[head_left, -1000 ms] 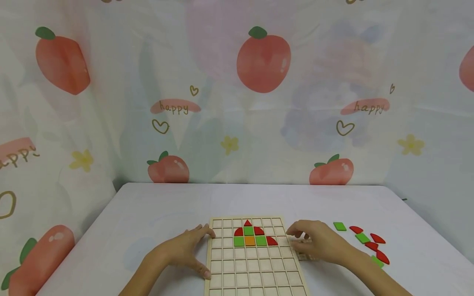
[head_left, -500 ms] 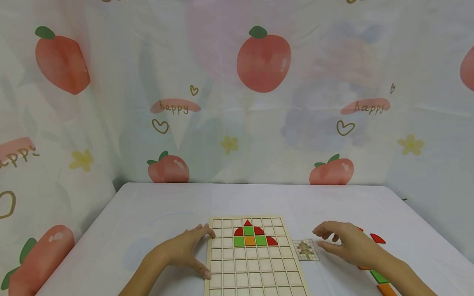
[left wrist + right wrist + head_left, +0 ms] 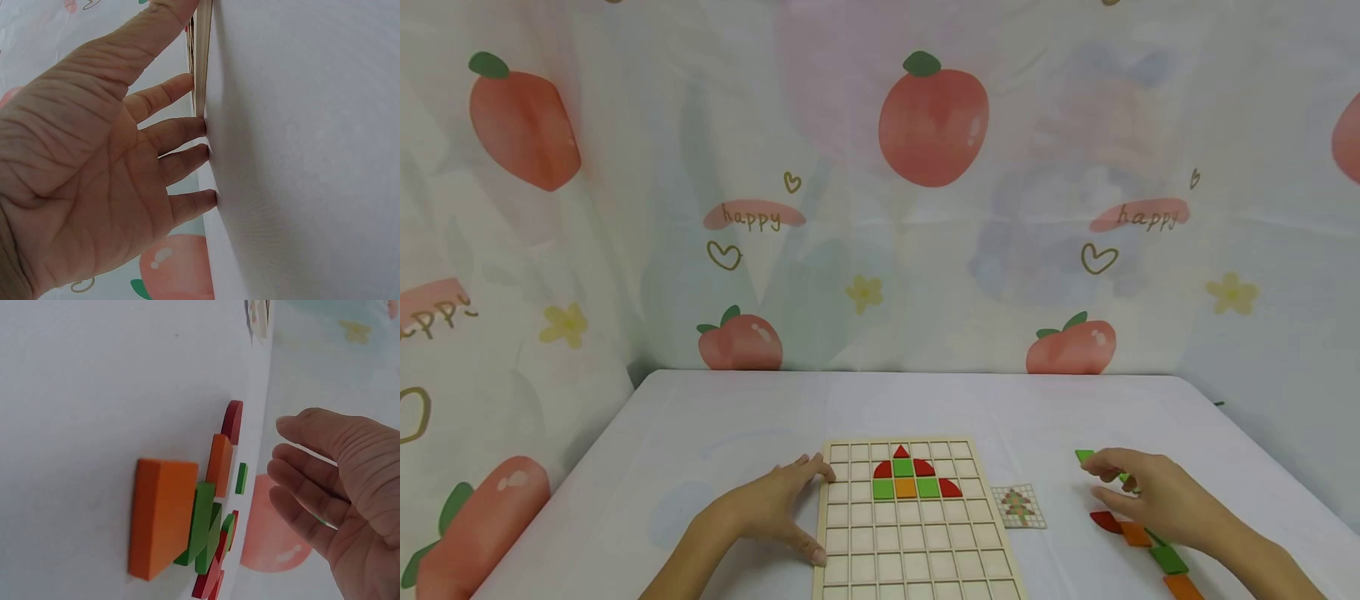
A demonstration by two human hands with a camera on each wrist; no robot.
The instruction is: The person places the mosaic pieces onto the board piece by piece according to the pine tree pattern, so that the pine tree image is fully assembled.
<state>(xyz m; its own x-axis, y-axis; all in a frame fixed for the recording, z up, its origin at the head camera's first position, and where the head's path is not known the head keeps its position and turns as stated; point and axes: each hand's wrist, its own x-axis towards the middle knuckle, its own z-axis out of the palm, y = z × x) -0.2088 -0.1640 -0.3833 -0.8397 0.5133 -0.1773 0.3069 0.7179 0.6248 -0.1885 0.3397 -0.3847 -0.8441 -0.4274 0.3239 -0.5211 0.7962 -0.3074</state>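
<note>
My left hand (image 3: 769, 505) rests along the left edge of a wooden grid board (image 3: 901, 539), its thumb and fingertips at the rim; the left wrist view shows its fingers (image 3: 178, 136) spread and fairly straight. On the board sit a red triangle, red quarter-round pieces, green squares (image 3: 928, 487) and an orange square (image 3: 906, 488), stacked in a tree-top shape. Over loose tiles on the right hovers my right hand (image 3: 1161, 498), fingers loosely bent, holding nothing. Below its thumb lie a red quarter-round tile (image 3: 1106, 522) and an orange tile (image 3: 1136, 534); it hides several others.
A small card (image 3: 1018, 506) printed with a tree pattern lies just right of the board. Closer to the person are a green tile (image 3: 1169, 559) and another orange tile (image 3: 162, 519). Behind the white table (image 3: 737, 417) hangs a fruit-print cloth (image 3: 865, 242).
My right hand has moved from the board's right edge, past the card, to the loose tiles at the right, uncovering the card. My left hand has stayed at the board.
</note>
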